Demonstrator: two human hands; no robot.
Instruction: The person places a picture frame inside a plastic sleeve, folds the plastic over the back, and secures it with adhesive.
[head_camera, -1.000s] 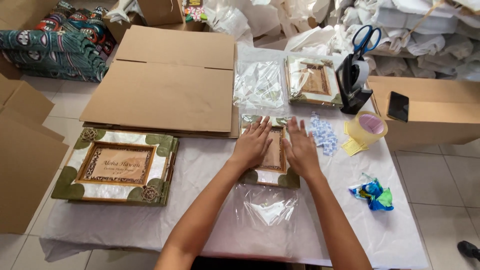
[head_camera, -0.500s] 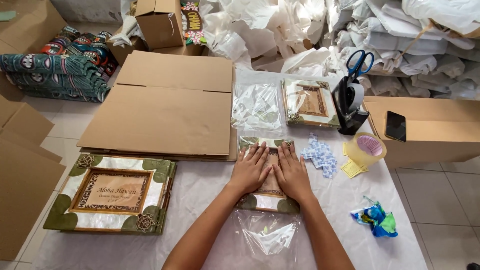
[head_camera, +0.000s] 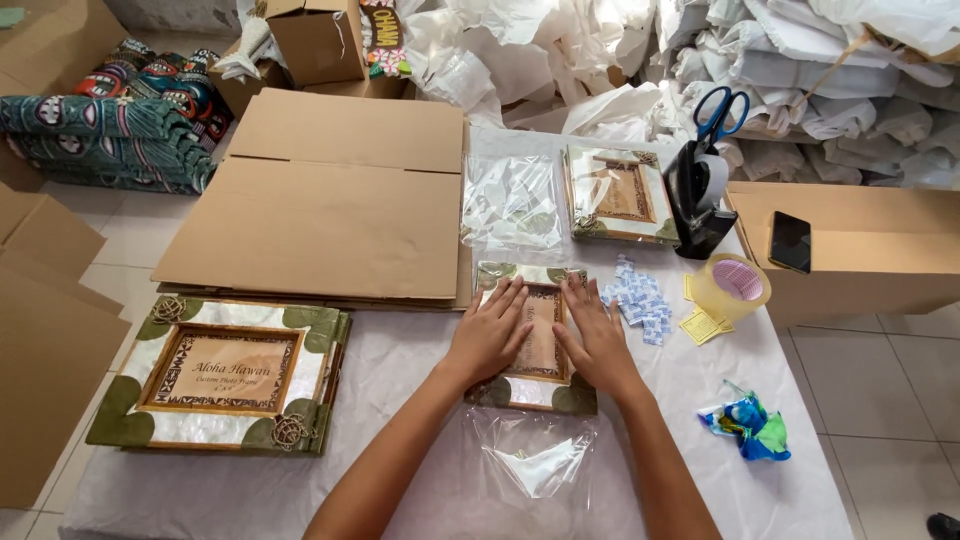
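Both hands flat, fingers spread, gripping nothing: left hand (head_camera: 492, 335) and right hand (head_camera: 596, 340) press side by side on a small picture frame (head_camera: 540, 345) in a clear plastic bag (head_camera: 530, 460), mid-table on the white cloth (head_camera: 400, 400). Frame: pale shell border, green leaf corners, brown inner panel; bag's open end trails toward the body. Sachets (head_camera: 638, 298) just right of it, tape roll (head_camera: 732, 286) beyond, larger frame stack (head_camera: 225, 372) to the left. Versus half a second ago: hands in the same spot, the view only slightly shifted
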